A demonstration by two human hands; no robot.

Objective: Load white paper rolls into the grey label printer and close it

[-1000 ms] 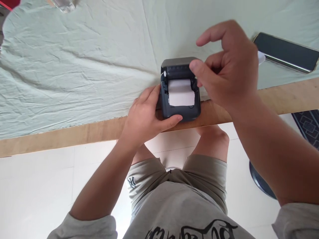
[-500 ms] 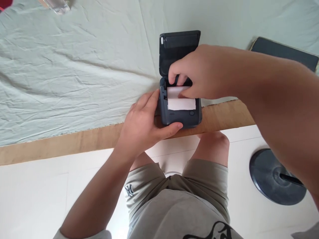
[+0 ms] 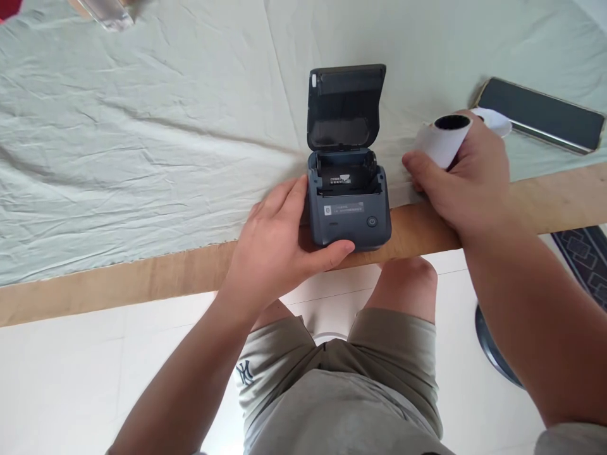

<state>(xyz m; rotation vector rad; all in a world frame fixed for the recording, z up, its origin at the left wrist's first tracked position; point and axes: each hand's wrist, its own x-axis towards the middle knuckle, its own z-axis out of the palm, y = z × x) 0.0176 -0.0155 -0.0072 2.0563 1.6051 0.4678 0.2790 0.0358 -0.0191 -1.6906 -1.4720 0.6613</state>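
Note:
A dark label printer (image 3: 353, 222) stands near the table's front edge, its lid (image 3: 346, 107) tipped back and its paper bay bare inside. Around its left side and front corner, my left hand (image 3: 277, 237) grips it, thumb along the front and fingers against the side. My right hand (image 3: 467, 174) is closed on a white paper roll (image 3: 434, 144), to the right of the printer and low over the cloth. The roll's dark core faces up, and a loose strip of its paper (image 3: 496, 121) sticks out behind my fingers.
Beyond my right hand lies a phone (image 3: 540, 114). A clear object (image 3: 111, 14) is at the upper left, with a red thing (image 3: 8, 7) in the corner. Pale cloth (image 3: 165, 139) covers the table up to its wooden edge (image 3: 118, 278). A dark round base (image 3: 493, 354) stands on the floor.
My right hand has lifted the paper roll out of the printer and carried it right, near the phone. My left hand has stayed on the printer.

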